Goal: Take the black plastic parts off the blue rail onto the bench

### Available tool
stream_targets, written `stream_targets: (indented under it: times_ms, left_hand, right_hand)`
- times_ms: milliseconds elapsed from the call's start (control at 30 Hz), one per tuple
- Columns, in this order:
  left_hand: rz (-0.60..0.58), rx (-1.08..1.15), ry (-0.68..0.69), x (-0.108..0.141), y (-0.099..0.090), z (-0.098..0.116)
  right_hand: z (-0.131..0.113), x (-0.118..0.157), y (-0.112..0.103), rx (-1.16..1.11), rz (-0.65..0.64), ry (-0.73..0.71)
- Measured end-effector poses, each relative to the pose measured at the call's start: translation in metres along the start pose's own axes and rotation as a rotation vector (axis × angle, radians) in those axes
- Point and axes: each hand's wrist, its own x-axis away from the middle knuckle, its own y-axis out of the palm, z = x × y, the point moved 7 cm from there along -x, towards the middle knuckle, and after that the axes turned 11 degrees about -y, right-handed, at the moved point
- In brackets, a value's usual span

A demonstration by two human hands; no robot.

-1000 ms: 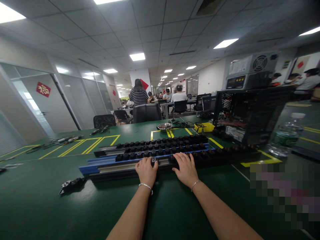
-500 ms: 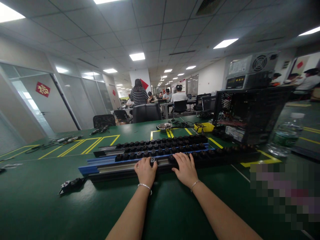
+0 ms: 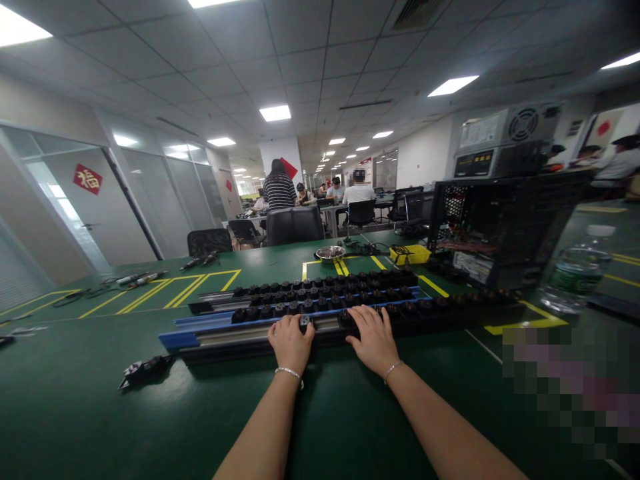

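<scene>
A long black power track (image 3: 230, 341) with a pale metallic channel lies across the green table in front of me. My left hand (image 3: 291, 343) pinches a small black socket module (image 3: 305, 322) seated in the channel, thumb on its right side. Farther right, my right hand (image 3: 374, 341) curls over the same track, fingers on the far side and thumb on the near side, around a black socket module (image 3: 345, 319); its fingers partly hide this module. A short stretch of bare channel (image 3: 327, 323) shows between the hands. More black modules line the track to the right.
Behind lie a blue track (image 3: 183, 338) and other module-filled tracks. A loose black part (image 3: 145, 371) sits at left. Toward the back are a metal bowl (image 3: 330, 253) and yellow tray (image 3: 410, 254). An open computer case (image 3: 515, 227) and water bottle (image 3: 575, 273) stand at right.
The whole view has shifted very slightly. Both hands keep the same places on the track, and the modules show no clear movement.
</scene>
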Motion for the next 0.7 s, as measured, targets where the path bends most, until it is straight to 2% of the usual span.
stream_targets:
  times_ms: [700]
  left_hand:
    - [0.012, -0.017, -0.044, 0.0005, -0.0023, -0.0017]
  right_hand:
    - [0.0004, 0.0002, 0.0006, 0.028, 0.004, -0.01]
